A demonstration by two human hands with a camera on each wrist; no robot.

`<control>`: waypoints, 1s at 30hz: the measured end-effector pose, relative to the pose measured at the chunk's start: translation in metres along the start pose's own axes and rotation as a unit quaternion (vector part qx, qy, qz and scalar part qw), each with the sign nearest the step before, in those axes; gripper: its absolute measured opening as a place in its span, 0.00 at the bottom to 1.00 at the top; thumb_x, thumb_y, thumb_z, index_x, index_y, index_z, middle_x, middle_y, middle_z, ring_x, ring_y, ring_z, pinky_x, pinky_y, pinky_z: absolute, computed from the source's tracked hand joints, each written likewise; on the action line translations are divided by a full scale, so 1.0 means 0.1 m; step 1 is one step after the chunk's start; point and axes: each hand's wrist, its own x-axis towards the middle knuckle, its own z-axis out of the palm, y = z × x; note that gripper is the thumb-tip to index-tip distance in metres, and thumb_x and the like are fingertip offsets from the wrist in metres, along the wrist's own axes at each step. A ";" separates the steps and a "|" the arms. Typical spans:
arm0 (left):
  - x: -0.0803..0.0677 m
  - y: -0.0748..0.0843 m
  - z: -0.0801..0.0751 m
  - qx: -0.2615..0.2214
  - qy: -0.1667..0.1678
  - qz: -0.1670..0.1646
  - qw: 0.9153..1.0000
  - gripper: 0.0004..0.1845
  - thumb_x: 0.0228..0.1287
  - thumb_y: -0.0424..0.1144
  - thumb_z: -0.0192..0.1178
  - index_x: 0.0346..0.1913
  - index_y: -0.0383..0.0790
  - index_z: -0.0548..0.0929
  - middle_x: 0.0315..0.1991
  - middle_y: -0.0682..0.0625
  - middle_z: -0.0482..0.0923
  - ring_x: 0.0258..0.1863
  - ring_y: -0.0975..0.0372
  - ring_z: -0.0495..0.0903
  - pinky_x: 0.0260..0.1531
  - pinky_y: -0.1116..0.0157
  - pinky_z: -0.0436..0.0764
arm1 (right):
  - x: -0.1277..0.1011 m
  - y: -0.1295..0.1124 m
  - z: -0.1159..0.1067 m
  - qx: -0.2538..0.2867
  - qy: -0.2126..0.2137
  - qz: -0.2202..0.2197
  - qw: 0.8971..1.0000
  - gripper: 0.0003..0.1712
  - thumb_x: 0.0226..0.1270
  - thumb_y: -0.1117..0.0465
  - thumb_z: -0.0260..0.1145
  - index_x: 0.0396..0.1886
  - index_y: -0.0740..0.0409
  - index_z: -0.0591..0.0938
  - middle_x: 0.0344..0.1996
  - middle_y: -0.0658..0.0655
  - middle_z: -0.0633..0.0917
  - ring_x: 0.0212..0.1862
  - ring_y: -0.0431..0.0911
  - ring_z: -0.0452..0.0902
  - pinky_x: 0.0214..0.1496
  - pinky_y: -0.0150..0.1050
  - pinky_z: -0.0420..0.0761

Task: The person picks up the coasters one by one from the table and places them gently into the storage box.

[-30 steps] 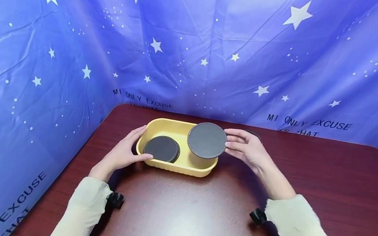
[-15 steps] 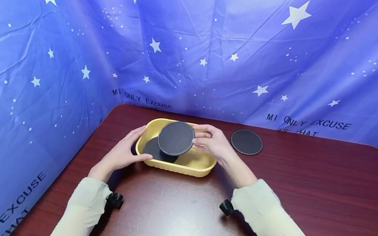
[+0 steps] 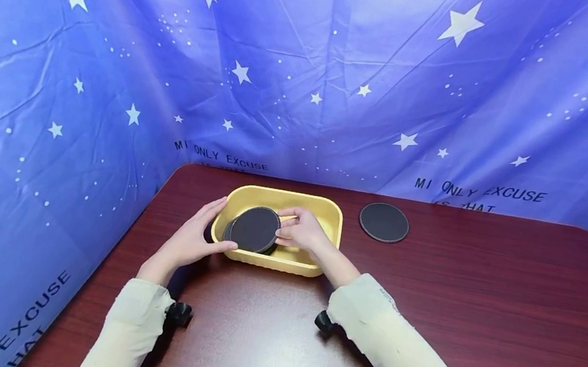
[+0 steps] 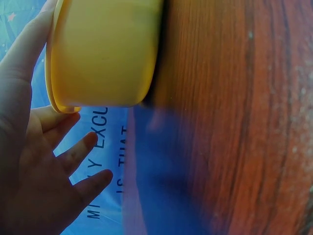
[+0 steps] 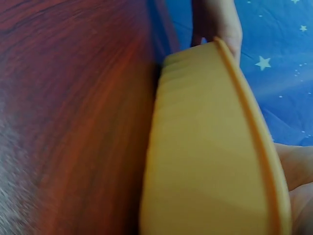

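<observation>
A yellow oblong basket [image 3: 282, 265] with rounded ends stands on the table. My left hand [image 3: 186, 237] rests on its left end, thumb over the front rim and straight fingers along the far side; the left wrist view shows the fingers spread by the rim. Inside the basket, my right hand [image 3: 304, 230] pinches the right edge of a round black coaster [image 3: 253, 229] with stitched edging. That coaster lies over other dark coasters [image 3: 228, 238], mostly covered. In the right wrist view the basket wall [image 5: 205, 137] hides the coasters and most of the right hand.
Another round black coaster [image 3: 384, 222] lies flat on the dark red wooden table [image 3: 481, 297], right of the basket. A blue curtain [image 3: 331, 76] with white stars hangs behind the table and along its left side.
The right hand has carried its coaster leftward and down onto the coasters in the basket. The coaster on the table is now uncovered to view. The left hand has stayed put.
</observation>
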 end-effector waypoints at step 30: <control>-0.01 0.00 0.00 0.005 -0.001 0.000 1.000 0.53 0.53 0.51 0.75 0.77 0.38 0.59 0.79 0.44 0.55 0.78 0.47 0.55 0.75 0.43 0.58 | -0.15 -0.16 -0.26 -0.020 -0.040 -0.022 0.999 0.28 0.73 0.71 0.54 0.71 0.71 0.65 0.63 0.76 0.73 0.62 0.65 0.75 0.65 0.54 0.78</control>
